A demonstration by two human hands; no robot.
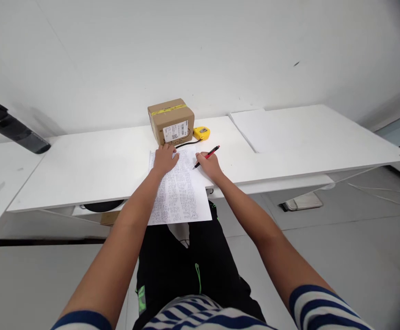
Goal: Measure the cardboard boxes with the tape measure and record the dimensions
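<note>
Sheet of paper (175, 192), centre frame: mostly covered in dense handwriting in columns; lower-right margin bare. Left hand (165, 159) lies palm-down on it, fingers loosely extended, gripping nothing. Right hand (209, 165) curled around 1 red-and-black pen (212, 151), tip at the paper. Paper thin, smooth, overhanging the desk (93, 160). Above: corrugated-cardboard box (174, 120), rounded yellow tape measure (202, 133).
</note>
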